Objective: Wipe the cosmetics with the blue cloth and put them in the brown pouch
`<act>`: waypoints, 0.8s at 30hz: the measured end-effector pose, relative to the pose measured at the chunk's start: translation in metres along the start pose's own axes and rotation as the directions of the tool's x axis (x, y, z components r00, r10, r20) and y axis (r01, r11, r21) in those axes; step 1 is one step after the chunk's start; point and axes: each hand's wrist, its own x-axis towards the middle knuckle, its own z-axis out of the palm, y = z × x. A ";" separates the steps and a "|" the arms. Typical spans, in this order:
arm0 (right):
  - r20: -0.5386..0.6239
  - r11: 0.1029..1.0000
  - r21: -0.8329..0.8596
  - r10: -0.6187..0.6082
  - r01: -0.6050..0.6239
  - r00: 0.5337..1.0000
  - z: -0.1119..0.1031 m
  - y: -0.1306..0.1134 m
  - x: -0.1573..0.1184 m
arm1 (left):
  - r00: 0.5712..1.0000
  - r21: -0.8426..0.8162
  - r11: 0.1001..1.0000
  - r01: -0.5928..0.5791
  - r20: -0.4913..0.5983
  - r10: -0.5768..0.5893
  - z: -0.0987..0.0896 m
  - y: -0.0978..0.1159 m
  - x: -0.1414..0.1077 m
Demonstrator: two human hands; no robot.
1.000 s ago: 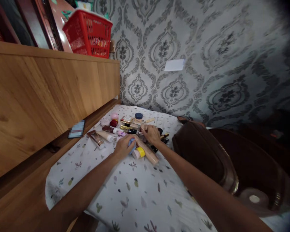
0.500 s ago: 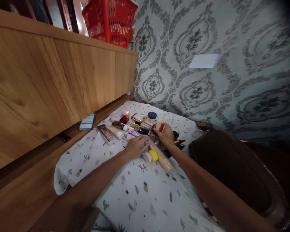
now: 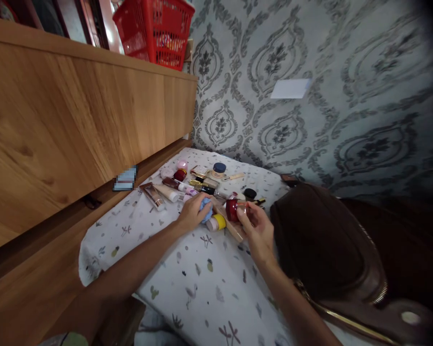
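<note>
Our right hand (image 3: 259, 228) holds a glossy dark-red round jar (image 3: 231, 210) between its fingers near the frame's centre. Our left hand (image 3: 191, 212), left of it, curls its fingers around a crumpled light-blue cloth (image 3: 206, 211).

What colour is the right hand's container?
The container looks mostly deep red, best seen in the head view.

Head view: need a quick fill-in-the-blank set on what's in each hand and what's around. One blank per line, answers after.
1. The left hand holds a crumpled cloth coloured ____.
2. The right hand holds a small container coloured dark ____.
3. The wooden cabinet is at the left of the picture, and the dark brown bag is at the ____.

Missing words: blue; red; right.
</note>
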 end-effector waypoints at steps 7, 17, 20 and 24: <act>0.239 0.868 -0.345 -0.286 0.356 0.928 -0.030 -0.002 -0.043 | 0.995 -0.057 0.997 -0.058 0.076 0.063 -0.003 0.010 -0.003; 0.247 0.723 -0.517 -0.387 0.458 0.889 -0.034 0.022 -0.023 | 0.936 0.235 0.949 -0.211 0.328 0.127 0.000 0.011 -0.009; 0.265 0.768 -0.440 -0.384 0.465 0.885 -0.034 0.021 -0.022 | 0.967 0.318 0.932 -0.176 0.231 0.104 0.007 0.013 -0.009; 0.274 0.838 -0.342 -0.343 0.425 0.898 -0.034 0.018 -0.022 | 0.985 0.286 0.948 -0.137 0.142 0.100 0.008 0.016 -0.008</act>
